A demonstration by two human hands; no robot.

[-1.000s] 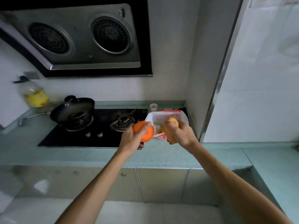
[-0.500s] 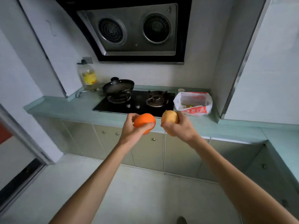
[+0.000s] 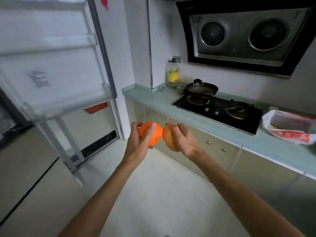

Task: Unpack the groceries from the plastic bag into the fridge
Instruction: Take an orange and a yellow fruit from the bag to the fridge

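- left hand (image 3: 138,142) wrapped around an orange (image 3: 152,133), held up over the floor
- right hand (image 3: 182,139) gripping a yellowish fruit (image 3: 171,141), looks like a mango; the two fruits are touching
- plastic bag (image 3: 289,129) sits on the green counter (image 3: 171,104) far right, just past the stove (image 3: 220,108), well apart from the hands
- fridge door (image 3: 51,65) hangs open on the left, blurry
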